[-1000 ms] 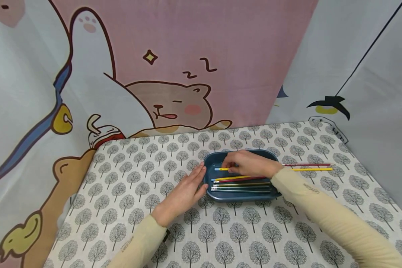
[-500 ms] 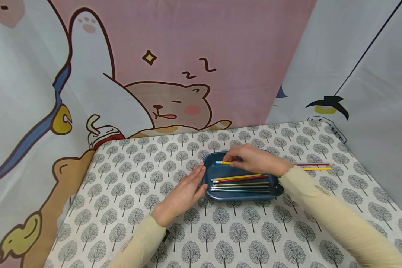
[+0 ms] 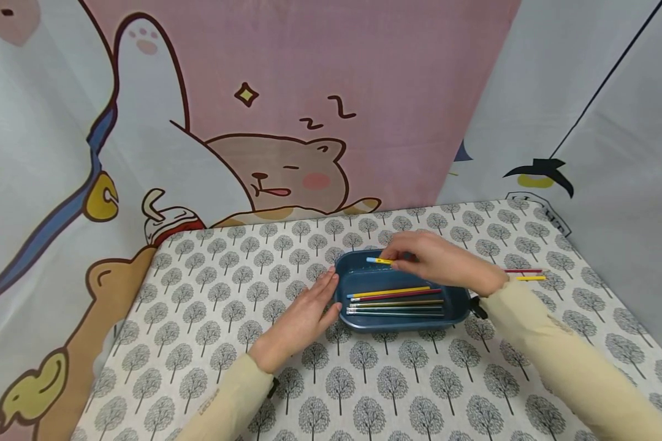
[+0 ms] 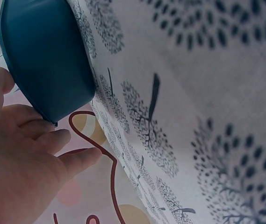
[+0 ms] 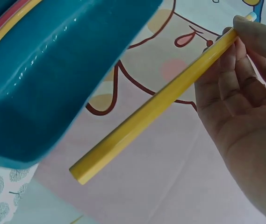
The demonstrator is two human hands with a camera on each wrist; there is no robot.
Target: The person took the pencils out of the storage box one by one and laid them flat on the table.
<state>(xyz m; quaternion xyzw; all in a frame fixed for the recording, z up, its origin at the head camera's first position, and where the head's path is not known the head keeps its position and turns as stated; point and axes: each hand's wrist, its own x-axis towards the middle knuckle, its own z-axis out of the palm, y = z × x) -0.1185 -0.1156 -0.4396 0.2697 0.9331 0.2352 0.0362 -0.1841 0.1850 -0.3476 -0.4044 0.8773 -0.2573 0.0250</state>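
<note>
My right hand (image 3: pixel 433 260) pinches a yellow pencil (image 5: pixel 161 107) near its light blue end, between thumb and fingers. This pencil is held above the far side of a dark blue tray (image 3: pixel 375 278); its other end looks blunt in the right wrist view. My left hand (image 3: pixel 303 315) rests with extended fingers against the tray's left end, seen close up in the left wrist view. Inside the tray, along its near side, lie another yellow pencil (image 3: pixel 388 293), a red pencil (image 3: pixel 399 296) and several dark pencils (image 3: pixel 397 310), side by side.
Right of the tray, a dark red pencil (image 3: pixel 523 271) and a further yellow pencil (image 3: pixel 531 278) lie on the tree-patterned tablecloth (image 3: pixel 226 367), partly hidden by my right arm. A cartoon-printed curtain (image 3: pixel 408 92) rises behind the table.
My right hand has shifted right and towards the tray's far side, carrying the yellow pencil from low inside the tray up and away. My left hand stays against the tray.
</note>
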